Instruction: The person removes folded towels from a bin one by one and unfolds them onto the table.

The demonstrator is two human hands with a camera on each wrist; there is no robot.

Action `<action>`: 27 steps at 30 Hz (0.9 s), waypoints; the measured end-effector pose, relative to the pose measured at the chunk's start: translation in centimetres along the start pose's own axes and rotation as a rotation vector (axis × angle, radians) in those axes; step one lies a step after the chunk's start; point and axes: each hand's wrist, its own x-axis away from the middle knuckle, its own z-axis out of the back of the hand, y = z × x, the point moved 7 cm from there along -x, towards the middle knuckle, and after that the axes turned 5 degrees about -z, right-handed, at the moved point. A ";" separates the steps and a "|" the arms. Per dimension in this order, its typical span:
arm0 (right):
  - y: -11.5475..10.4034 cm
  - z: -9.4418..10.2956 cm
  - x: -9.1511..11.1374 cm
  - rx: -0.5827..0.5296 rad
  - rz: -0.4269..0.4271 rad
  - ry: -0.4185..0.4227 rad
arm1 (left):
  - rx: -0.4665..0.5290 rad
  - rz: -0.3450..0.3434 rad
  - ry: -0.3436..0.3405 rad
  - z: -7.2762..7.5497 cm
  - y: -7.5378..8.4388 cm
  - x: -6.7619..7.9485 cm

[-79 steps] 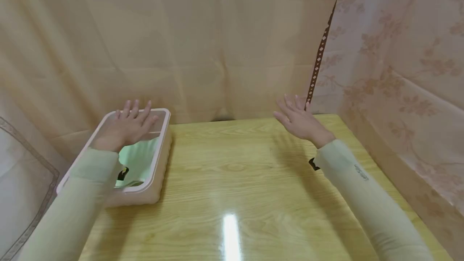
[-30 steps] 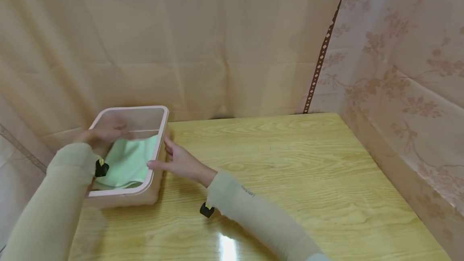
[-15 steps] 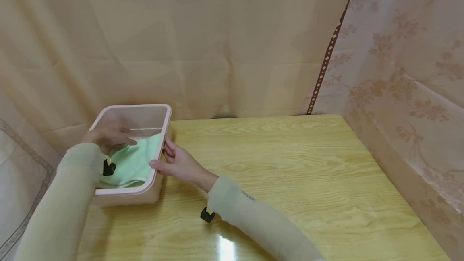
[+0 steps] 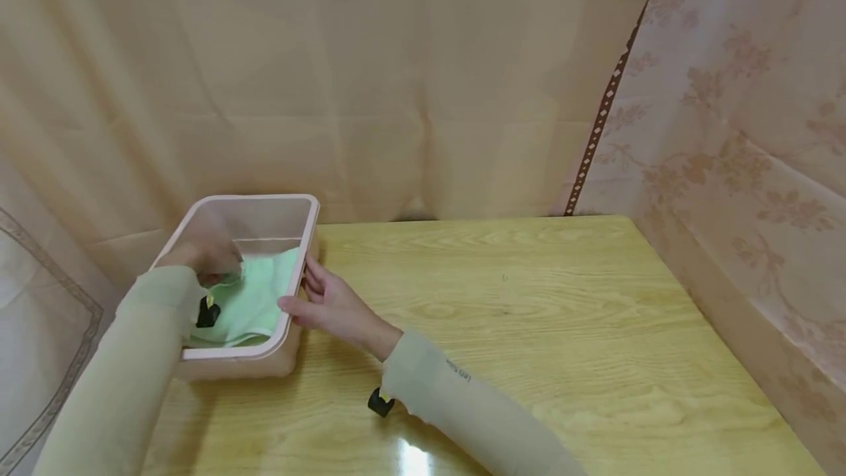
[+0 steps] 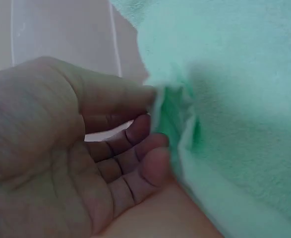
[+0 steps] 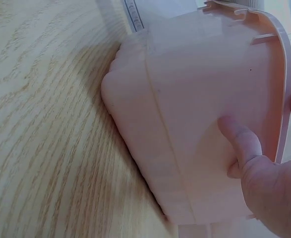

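A pale pink plastic bin [image 4: 307, 241] stands at the left of the table with a mint-green towel [image 4: 264, 300] lying inside it. My left hand [image 4: 214, 252] reaches down into the bin and pinches a fold of the towel. In the left wrist view the thumb and curled fingers [image 5: 130, 168] meet at the bunched edge of the green towel [image 5: 244, 99]. My right hand [image 4: 333, 307] holds the bin's right side, thumb over the rim and fingers against the outer wall. The right wrist view shows a fingertip [image 6: 229, 124] pressed on the pink wall [image 6: 195, 99].
The wooden table [image 4: 529, 351] extends to the right of the bin. A beige curtain [image 4: 370, 94] hangs behind it, and a pink floral cloth [image 4: 747, 131] covers the right side. White cloth [image 4: 40, 329] hangs at the left edge.
Both hands came from hovering flat over the bin and table to the bin. The right took hold of its side; the left went inside and now pinches the towel.
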 end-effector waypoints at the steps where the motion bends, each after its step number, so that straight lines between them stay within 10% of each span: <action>1: 0.0 0.0 0.0 0.001 0.001 -0.001 | 0.023 0.003 0.021 0.1 0.1 -0.1; 8: 0.0 0.2 0.0 0.019 -0.002 -0.005 | -0.109 -0.069 -0.194 -1.7 -0.5 -1.3; 15: 0.4 0.1 -0.2 0.003 -0.005 -0.005 | -0.123 -0.081 -0.001 0.2 1.3 -0.1; 21: 0.6 0.0 -0.2 -0.020 -0.006 0.002 | -0.158 -0.047 -0.083 -0.4 0.5 -0.1; 27: 0.5 0.0 -0.2 -0.036 0.005 0.004 | -0.028 -0.049 0.050 0.4 1.1 0.1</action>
